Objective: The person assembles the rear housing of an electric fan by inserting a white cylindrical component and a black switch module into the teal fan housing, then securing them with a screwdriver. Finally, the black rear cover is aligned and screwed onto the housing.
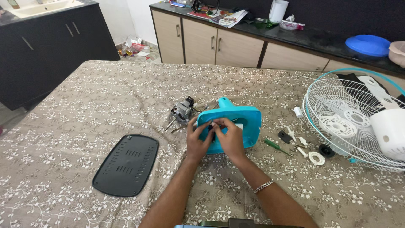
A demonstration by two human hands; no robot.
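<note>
A black vented cover plate (125, 165) lies flat on the counter (84, 105), left of a grey motor (182, 110). Both hands, left hand (198, 139) and right hand (230, 137), pinch a small dark part inside the open turquoise fan housing (236, 122). A white fan grille (350, 122) holding a white cup-shaped piece (388, 133) lies rightmost.

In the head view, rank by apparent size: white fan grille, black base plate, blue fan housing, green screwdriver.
1. white fan grille, cut off at the frame edge
2. black base plate
3. blue fan housing, partly hidden by both hands
4. green screwdriver
</note>
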